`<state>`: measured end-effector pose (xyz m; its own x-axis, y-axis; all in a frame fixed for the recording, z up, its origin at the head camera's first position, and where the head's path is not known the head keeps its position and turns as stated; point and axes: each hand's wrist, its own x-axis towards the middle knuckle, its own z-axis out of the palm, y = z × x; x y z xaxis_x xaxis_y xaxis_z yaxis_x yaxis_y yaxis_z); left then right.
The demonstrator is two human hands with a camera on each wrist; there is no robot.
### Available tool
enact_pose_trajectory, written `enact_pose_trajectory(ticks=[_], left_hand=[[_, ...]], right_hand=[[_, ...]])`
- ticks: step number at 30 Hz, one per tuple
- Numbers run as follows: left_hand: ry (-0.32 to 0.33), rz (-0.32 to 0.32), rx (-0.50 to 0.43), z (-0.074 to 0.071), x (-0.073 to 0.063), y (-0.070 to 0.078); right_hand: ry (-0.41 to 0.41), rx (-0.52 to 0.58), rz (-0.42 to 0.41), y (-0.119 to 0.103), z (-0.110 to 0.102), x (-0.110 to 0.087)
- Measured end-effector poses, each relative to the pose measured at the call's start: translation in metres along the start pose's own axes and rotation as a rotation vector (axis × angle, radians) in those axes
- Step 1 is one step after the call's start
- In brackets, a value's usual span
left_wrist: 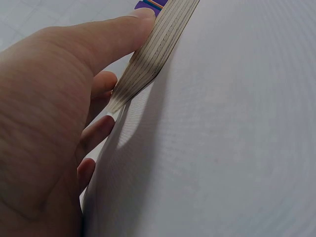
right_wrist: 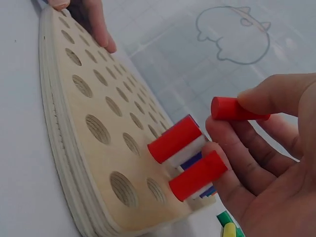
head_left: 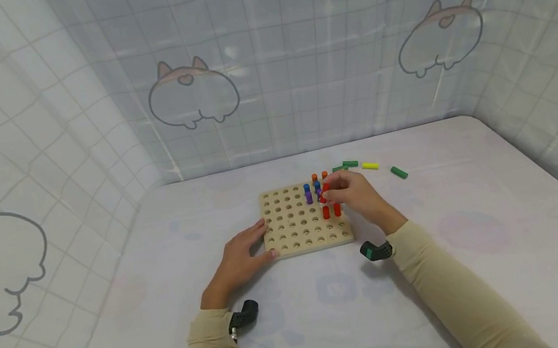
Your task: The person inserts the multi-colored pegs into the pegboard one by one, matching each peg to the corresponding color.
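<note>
A wooden pegboard (head_left: 299, 229) with rows of round holes lies on the table. My right hand (head_left: 360, 196) is over its right side and pinches a red peg (right_wrist: 229, 108) between thumb and fingers, tilted above the board. Two red pegs (head_left: 326, 213) stand upright in holes just in front of that hand. Behind them in the right wrist view are white pegs (right_wrist: 186, 152), partly hidden. Purple pegs (head_left: 309, 198), blue pegs (head_left: 306, 188) and orange pegs (head_left: 314, 177) stand farther back. My left hand (head_left: 241, 260) rests against the board's left edge, thumb at the near corner (left_wrist: 116, 101).
Loose green pegs (head_left: 350, 164), a yellow peg (head_left: 370, 166) and another green peg (head_left: 399, 172) lie on the table behind and right of the board. A pale cloth (head_left: 317, 329) covers the table. Curtains with a grid pattern (head_left: 312, 106) enclose the back and sides.
</note>
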<state>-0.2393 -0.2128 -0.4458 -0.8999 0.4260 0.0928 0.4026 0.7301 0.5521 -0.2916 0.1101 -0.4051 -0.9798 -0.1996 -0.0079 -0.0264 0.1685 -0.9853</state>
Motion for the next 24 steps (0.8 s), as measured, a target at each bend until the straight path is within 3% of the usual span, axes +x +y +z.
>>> enact_pose_trajectory(ticks=[16, 24], left_hand=[[-0.002, 0.005, -0.003, 0.001, 0.0, -0.002], [-0.001, 0.006, 0.0, 0.001, 0.001, -0.004]], right_hand=[[-0.021, -0.194, -0.119, -0.003, 0.018, -0.006], [-0.007, -0.344, -0.129, 0.004, 0.022, -0.004]])
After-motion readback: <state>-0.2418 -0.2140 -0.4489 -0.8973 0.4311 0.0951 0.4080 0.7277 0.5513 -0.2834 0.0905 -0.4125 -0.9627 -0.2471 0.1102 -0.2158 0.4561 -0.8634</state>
